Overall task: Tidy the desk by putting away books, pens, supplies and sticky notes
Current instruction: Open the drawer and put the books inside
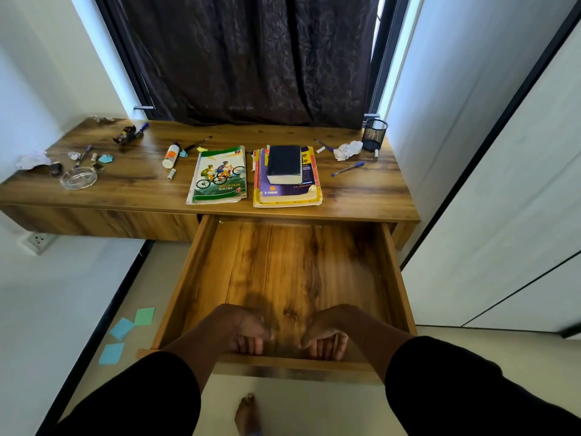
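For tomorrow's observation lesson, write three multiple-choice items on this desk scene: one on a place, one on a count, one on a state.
1. Where is the black mesh pen cup?
A. desk's far right corner
B. in the drawer
C. on the floor

2. How many square sticky notes lie on the floor?
A. one
B. three
C. five

3. The wooden drawer is:
A. shut
B. removed
C. pulled open

Answers: 1 A, it stands by the right wall. 2 B, one green and two blue. 3 C, left hand and right hand grip its front edge.
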`<move>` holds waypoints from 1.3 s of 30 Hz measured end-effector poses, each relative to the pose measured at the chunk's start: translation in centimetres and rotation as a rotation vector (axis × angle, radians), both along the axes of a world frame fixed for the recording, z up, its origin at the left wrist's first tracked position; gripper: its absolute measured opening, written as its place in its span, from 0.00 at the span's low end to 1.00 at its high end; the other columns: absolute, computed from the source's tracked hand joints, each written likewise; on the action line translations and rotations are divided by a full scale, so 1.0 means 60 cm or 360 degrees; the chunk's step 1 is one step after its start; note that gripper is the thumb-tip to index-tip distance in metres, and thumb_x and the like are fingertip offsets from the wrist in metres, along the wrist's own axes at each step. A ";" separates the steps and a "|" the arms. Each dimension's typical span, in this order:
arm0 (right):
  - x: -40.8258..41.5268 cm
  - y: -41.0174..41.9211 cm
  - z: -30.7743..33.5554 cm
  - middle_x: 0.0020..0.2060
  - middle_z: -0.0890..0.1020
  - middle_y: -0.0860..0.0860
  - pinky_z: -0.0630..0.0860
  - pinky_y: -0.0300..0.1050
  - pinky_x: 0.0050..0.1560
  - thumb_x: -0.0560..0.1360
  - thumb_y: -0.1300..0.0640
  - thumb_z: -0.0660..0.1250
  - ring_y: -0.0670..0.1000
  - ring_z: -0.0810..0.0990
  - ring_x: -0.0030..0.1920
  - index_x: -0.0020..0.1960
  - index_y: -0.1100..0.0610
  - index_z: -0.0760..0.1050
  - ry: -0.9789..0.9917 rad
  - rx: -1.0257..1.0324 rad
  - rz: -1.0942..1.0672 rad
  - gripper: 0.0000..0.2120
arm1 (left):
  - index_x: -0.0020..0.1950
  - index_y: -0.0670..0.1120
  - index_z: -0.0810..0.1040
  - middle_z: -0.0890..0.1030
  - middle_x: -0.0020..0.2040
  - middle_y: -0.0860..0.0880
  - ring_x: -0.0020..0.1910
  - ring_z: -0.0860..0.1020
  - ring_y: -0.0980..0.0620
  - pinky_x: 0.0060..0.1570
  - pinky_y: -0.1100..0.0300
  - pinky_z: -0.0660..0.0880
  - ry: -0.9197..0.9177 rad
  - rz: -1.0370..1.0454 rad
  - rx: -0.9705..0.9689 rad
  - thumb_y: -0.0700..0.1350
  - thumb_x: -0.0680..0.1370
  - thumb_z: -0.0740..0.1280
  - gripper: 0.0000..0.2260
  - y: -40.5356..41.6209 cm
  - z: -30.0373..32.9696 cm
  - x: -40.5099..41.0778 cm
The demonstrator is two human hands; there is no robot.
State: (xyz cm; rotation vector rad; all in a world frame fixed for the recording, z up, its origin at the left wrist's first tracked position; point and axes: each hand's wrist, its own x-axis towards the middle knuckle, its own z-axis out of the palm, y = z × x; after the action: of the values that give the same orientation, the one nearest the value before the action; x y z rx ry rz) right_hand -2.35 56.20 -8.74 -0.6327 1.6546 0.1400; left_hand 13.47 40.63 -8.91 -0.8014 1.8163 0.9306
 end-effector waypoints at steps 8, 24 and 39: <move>0.008 -0.010 0.014 0.64 0.81 0.61 0.80 0.52 0.52 0.83 0.47 0.62 0.56 0.81 0.57 0.65 0.63 0.79 0.0000 0.0084 0.0079 0.21 | 0.58 0.41 0.84 0.84 0.51 0.47 0.53 0.82 0.47 0.64 0.49 0.77 -0.0020 0.0027 0.0025 0.59 0.82 0.61 0.24 0.007 0.012 -0.001; -0.122 -0.209 0.192 0.56 0.78 0.48 0.77 0.45 0.49 0.82 0.46 0.64 0.51 0.78 0.57 0.63 0.53 0.75 0.0978 -0.1345 -0.0374 0.14 | 0.55 0.49 0.80 0.81 0.51 0.50 0.52 0.79 0.50 0.52 0.51 0.77 0.1225 0.0936 -0.0566 0.56 0.81 0.66 0.12 -0.227 0.133 -0.141; -0.335 -0.414 0.189 0.70 0.74 0.57 0.74 0.58 0.66 0.73 0.30 0.68 0.60 0.73 0.69 0.75 0.56 0.63 0.0886 -0.0909 -0.1174 0.42 | 0.70 0.48 0.72 0.80 0.63 0.47 0.54 0.79 0.50 0.49 0.55 0.75 0.1170 0.1257 0.0000 0.63 0.77 0.69 0.28 -0.418 0.165 -0.359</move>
State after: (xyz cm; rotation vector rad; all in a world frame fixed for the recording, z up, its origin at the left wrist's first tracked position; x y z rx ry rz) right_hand -22.45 31.38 2.61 -0.3678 2.3931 -0.7772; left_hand -8.08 15.54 0.99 -1.3384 2.1154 1.9244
